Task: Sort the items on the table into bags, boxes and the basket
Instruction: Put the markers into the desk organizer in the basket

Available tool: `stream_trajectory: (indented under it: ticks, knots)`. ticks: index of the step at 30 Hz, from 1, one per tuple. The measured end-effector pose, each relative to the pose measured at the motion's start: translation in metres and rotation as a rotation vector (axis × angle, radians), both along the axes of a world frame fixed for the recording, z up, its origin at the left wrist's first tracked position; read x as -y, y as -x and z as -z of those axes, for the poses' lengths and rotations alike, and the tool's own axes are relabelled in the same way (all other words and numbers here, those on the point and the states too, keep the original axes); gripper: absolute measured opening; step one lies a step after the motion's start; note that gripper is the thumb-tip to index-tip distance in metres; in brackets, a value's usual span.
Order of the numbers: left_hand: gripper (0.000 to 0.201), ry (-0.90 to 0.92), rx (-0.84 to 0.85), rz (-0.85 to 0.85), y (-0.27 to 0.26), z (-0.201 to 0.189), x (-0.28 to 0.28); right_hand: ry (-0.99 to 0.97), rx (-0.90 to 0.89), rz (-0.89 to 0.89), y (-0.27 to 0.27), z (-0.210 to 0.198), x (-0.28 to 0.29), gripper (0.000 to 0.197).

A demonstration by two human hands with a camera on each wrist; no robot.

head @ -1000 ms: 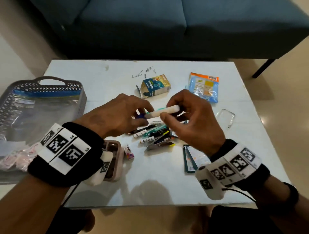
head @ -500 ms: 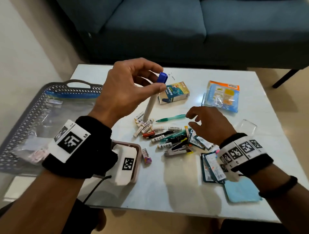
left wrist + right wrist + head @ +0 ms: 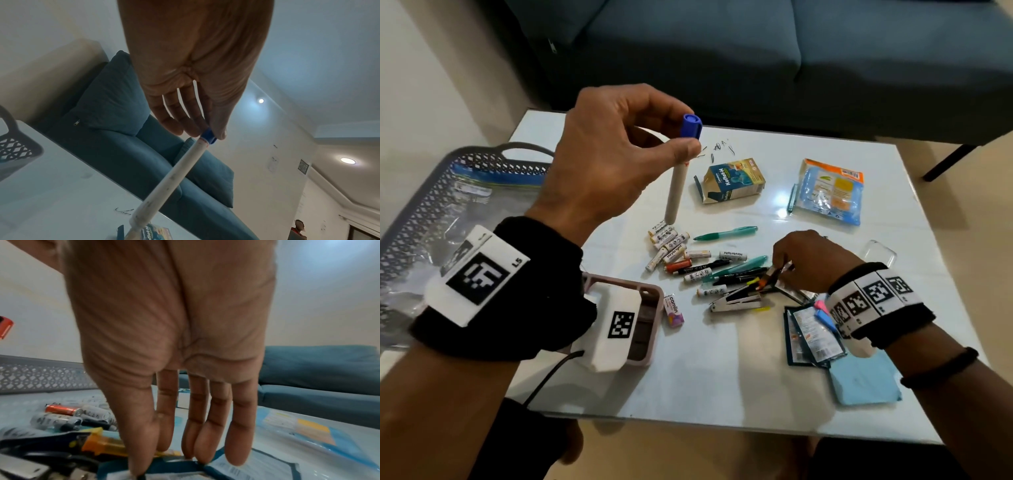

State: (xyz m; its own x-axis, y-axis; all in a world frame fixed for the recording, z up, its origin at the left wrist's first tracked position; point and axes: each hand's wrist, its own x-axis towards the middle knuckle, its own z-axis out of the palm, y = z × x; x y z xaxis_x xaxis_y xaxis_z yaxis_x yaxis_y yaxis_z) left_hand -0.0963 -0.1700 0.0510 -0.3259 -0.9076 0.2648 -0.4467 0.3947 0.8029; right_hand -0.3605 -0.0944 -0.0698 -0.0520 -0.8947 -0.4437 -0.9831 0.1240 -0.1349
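My left hand (image 3: 676,138) is raised over the table and pinches a white marker with a blue cap (image 3: 675,186) just under the cap. The marker hangs upright above a cluster of white batteries (image 3: 671,245). The left wrist view shows the same left hand (image 3: 207,134) pinching the marker (image 3: 174,175). My right hand (image 3: 782,270) is low over the pile of pens, its straight fingers (image 3: 236,443) pointing down. They touch an orange highlighter (image 3: 102,443) and dark teal sachets (image 3: 185,467). A grey basket (image 3: 417,219) holding a clear zip bag stands at the left.
A pink box (image 3: 654,325) lies under my left wrist, beside a small eraser (image 3: 674,310). A stapler (image 3: 736,301), a green pen (image 3: 726,234), a medicine carton (image 3: 732,180), a blue-orange packet (image 3: 828,192) and a blue pad (image 3: 863,380) lie around. A blue sofa (image 3: 756,51) stands behind the table.
Both hands held the marker level a second ago. My left hand has lifted it upright, and my right hand has let go and dropped to the pen pile.
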Motion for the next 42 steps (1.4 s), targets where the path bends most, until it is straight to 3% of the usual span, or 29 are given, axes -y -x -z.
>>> stream_trajectory:
  ticks: [8, 15, 21, 29, 33, 39, 42]
  knots:
    - [0.038, 0.007, 0.018, 0.009, 0.001, -0.002, -0.003, -0.12, -0.076, 0.082, 0.017, 0.0, -0.004, 0.025]
    - [0.036, -0.003, 0.031, 0.029, 0.006, 0.001, -0.004, 0.036, 0.154, 0.019, 0.013, -0.002, -0.004, 0.017]
    - [0.035, 0.001, 0.045, 0.043, 0.011, 0.005, -0.005, -0.198, 0.212, -0.095, -0.009, -0.005, -0.009, 0.02]
    - [0.035, 0.003, 0.037, 0.042, 0.008, 0.004, -0.003, -0.241, 0.275, -0.117, -0.009, 0.0, -0.007, 0.029]
    - [0.036, 0.008, 0.036, 0.036, 0.007, 0.002, -0.003, -0.132, 0.194, -0.073, -0.008, 0.0, -0.005, 0.022]
    - [0.037, 0.008, 0.02, 0.023, 0.006, 0.002, -0.003, -0.147, 0.017, -0.226, -0.035, 0.007, -0.014, 0.026]
    - [0.036, 0.005, 0.007, 0.021, 0.007, 0.003, -0.003, -0.112, 0.08, -0.225, -0.036, 0.004, -0.011, 0.017]
